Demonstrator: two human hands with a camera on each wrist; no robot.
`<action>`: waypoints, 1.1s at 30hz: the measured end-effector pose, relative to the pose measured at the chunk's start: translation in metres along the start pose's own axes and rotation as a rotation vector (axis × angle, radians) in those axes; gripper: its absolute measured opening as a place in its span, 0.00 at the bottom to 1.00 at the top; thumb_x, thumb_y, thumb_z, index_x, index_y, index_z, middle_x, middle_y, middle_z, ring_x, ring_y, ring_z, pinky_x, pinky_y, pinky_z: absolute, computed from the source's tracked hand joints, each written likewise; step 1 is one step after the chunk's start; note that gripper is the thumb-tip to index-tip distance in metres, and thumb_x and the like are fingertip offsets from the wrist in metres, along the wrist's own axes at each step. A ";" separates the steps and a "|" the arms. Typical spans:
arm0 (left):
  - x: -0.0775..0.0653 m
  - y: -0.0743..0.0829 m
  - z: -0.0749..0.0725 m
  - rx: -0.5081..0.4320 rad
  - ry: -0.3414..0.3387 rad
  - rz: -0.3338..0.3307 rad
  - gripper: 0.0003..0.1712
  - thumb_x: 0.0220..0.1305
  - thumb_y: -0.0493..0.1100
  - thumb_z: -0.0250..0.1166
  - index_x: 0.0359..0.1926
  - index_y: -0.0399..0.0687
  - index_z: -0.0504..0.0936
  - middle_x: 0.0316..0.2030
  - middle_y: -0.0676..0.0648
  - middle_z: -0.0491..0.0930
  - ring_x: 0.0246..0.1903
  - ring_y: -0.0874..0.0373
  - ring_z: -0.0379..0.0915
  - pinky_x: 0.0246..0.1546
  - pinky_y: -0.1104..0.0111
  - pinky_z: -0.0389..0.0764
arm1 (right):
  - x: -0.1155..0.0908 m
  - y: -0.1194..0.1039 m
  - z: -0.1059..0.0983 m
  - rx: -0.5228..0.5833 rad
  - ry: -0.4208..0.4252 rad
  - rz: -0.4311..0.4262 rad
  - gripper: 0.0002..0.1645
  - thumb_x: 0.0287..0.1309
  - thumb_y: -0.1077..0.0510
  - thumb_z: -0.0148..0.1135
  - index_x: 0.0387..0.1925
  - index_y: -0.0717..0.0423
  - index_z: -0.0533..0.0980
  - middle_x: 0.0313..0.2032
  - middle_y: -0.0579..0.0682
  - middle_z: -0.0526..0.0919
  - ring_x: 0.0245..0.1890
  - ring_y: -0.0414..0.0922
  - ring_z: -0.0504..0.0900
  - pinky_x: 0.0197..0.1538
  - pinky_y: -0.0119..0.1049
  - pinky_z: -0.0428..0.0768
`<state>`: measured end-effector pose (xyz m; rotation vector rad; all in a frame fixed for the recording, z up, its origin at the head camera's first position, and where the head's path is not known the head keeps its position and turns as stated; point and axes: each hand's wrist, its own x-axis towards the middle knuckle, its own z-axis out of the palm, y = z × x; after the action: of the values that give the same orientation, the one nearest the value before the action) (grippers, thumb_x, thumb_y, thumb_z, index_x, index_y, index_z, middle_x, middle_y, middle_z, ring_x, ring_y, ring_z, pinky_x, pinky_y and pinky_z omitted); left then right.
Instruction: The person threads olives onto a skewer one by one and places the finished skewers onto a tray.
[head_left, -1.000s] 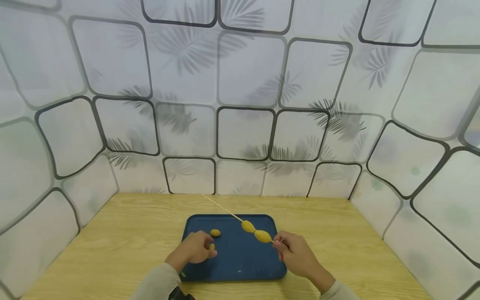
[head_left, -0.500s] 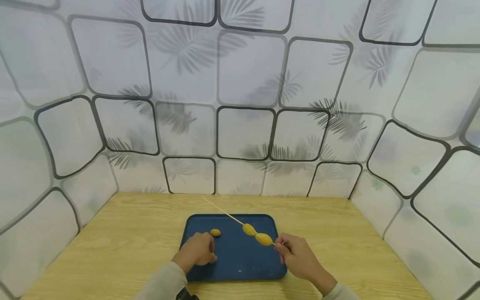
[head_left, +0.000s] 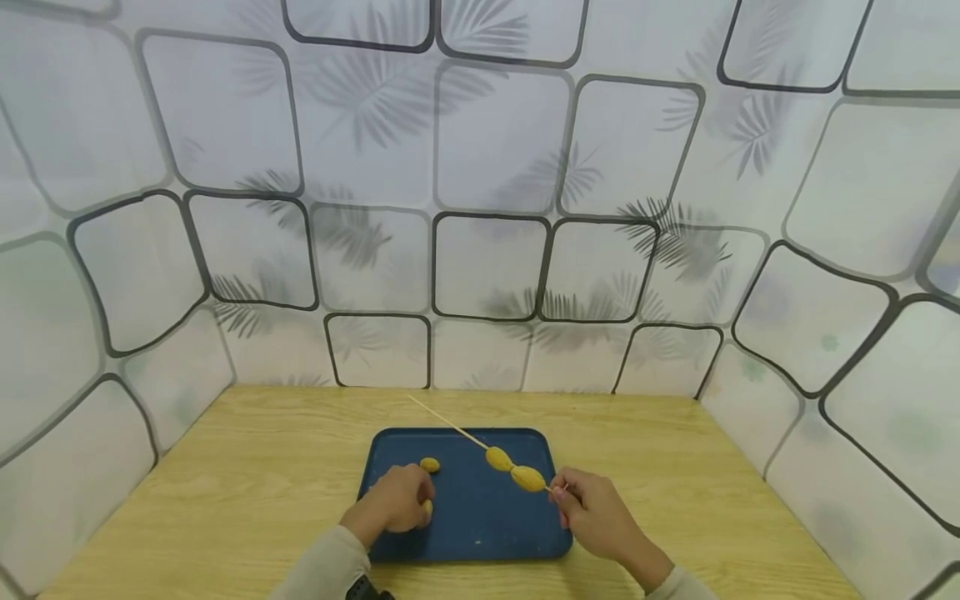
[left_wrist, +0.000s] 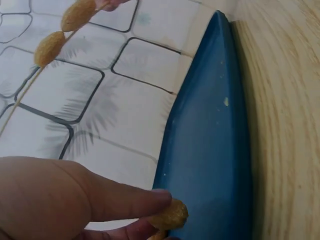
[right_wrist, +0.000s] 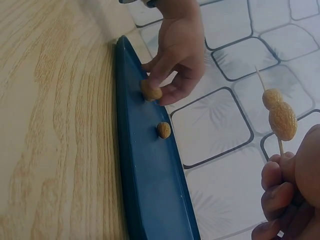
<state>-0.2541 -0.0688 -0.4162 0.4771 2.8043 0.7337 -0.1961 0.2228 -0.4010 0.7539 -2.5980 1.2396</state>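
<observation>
My right hand [head_left: 592, 512] pinches the lower end of a thin wooden skewer [head_left: 442, 418], which slants up and leftward over the tray. Two wrinkled, golden-brown oval food balls [head_left: 528, 478] are threaded on it, close together near my fingers. Over the left part of the blue tray [head_left: 480, 525], my left hand [head_left: 397, 500] pinches a similar ball [left_wrist: 172, 215] between thumb and fingers. Just beyond that hand another loose ball [right_wrist: 163, 130] lies on the tray. In the head view, my left fingers partly hide the held ball.
The tray rests on a light wood-grain table [head_left: 285, 442]. Behind and to both sides stand pale walls [head_left: 487, 267] with rounded-square outlines and leaf prints. Small crumbs [left_wrist: 226, 102] lie on the tray. A dark band shows on my left wrist.
My left fingers have closed in on the ball, and that hand has shifted slightly right. The skewer has dipped a little; my right hand has barely moved.
</observation>
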 end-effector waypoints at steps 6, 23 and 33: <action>-0.004 0.001 -0.009 -0.125 0.048 0.102 0.11 0.54 0.33 0.70 0.40 0.41 0.82 0.33 0.50 0.76 0.36 0.52 0.73 0.39 0.55 0.76 | 0.000 0.002 0.001 -0.001 -0.004 -0.002 0.12 0.70 0.65 0.51 0.29 0.55 0.75 0.16 0.46 0.75 0.14 0.32 0.69 0.19 0.30 0.71; -0.014 0.008 -0.024 -0.619 0.171 0.095 0.14 0.61 0.34 0.66 0.47 0.38 0.77 0.41 0.42 0.76 0.30 0.49 0.78 0.27 0.59 0.82 | 0.000 0.000 0.000 -0.001 -0.014 -0.014 0.12 0.70 0.64 0.52 0.29 0.57 0.75 0.16 0.45 0.75 0.14 0.32 0.69 0.19 0.30 0.71; -0.014 0.012 -0.034 -0.982 0.265 0.092 0.17 0.66 0.28 0.59 0.56 0.30 0.74 0.47 0.36 0.74 0.38 0.47 0.81 0.36 0.57 0.84 | -0.003 0.005 0.002 -0.005 -0.002 -0.042 0.12 0.70 0.64 0.52 0.28 0.53 0.74 0.15 0.41 0.74 0.13 0.31 0.69 0.17 0.29 0.70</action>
<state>-0.2473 -0.0794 -0.3791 0.3179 2.2078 2.1162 -0.1962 0.2248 -0.4071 0.8046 -2.5724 1.2204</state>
